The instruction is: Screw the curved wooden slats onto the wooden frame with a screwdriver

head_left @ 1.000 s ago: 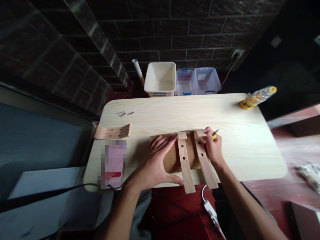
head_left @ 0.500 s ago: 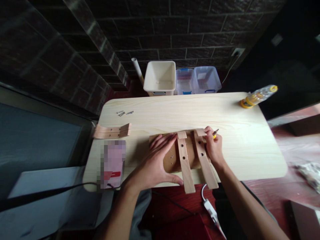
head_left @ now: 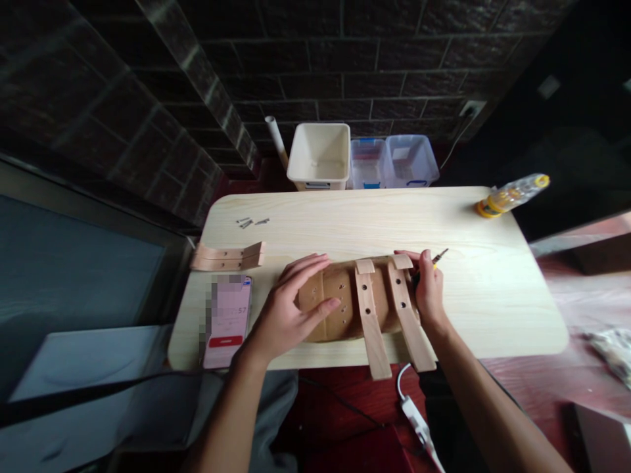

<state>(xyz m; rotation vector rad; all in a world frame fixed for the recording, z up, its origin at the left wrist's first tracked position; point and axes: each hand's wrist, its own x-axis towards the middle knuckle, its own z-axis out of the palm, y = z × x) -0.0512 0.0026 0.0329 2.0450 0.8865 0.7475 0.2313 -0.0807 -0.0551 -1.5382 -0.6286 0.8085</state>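
A brown padded-looking board with small holes lies across the front of the table. Two curved wooden strips sit crosswise on it, each with two dark holes, their lower ends reaching past the table's front edge. My left hand is spread over the board's left end, thumb apart from the fingers. At the board's right end, my right hand is closed around a screwdriver with a bit of yellow showing; its dark shaft points up and right. Most of its handle is hidden in the fingers.
Further left lie two more curved wooden strips side by side, a phone and several loose screws. A clear container with yellow ends is at the far right. Plastic bins stand behind the table.
My left hand has drawn back leftward from the nearer strip, uncovering more of the board. My right hand has shifted slightly, and more of the screwdriver's shaft shows.
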